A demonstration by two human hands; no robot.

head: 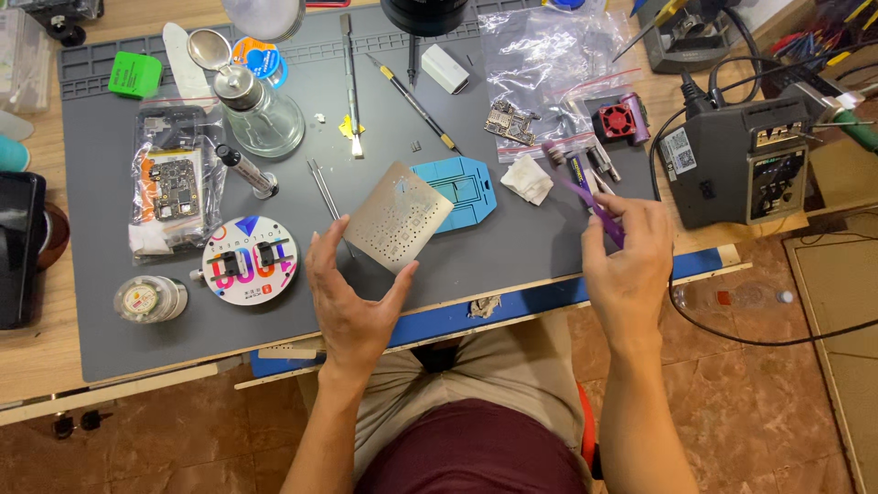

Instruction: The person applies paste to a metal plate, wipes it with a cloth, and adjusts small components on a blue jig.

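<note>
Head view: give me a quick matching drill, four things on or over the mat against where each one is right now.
Things:
1. metal stencil plate
2. purple brush
3. green box
4. blue fixture

Places:
A. far left corner of the grey mat
B. held in the right hand
C. flat on the mat, just behind the stencil
D. pinched by the left hand, lifted above the mat

Pairs: 1-D, 2-B, 3-A, 4-C
</note>
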